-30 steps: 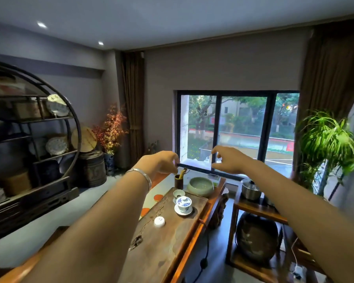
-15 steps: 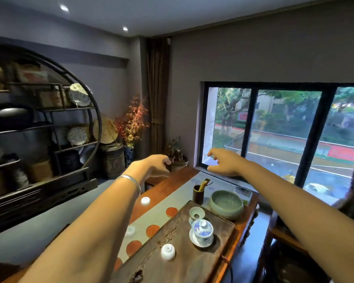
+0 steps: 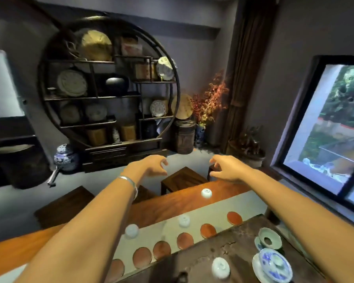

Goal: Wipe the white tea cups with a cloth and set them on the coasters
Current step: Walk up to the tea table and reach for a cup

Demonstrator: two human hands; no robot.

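Note:
Small white tea cups stand upside down: one [image 3: 206,193] on the bare wood at the table's far side, two [image 3: 184,220] [image 3: 131,231] on the grey runner [image 3: 223,209], one [image 3: 220,268] on the dark tea tray [image 3: 231,246]. A row of several round red-brown coasters [image 3: 185,240] lies along the runner, all bare. My left hand [image 3: 152,166] and my right hand [image 3: 226,168] hover above the far edge of the table, fingers spread, holding nothing. No cloth is in view.
A blue-and-white lidded cup on a saucer [image 3: 274,264] and a pale strainer bowl [image 3: 269,238] sit on the tray at right. Dark stools [image 3: 182,178] stand beyond the table. A round display shelf [image 3: 108,88] fills the back wall; a window [image 3: 335,127] is at right.
The view has swung left and down, from the window to the shelf and table. Both hands stay stretched forward and have opened from pinched to spread fingers.

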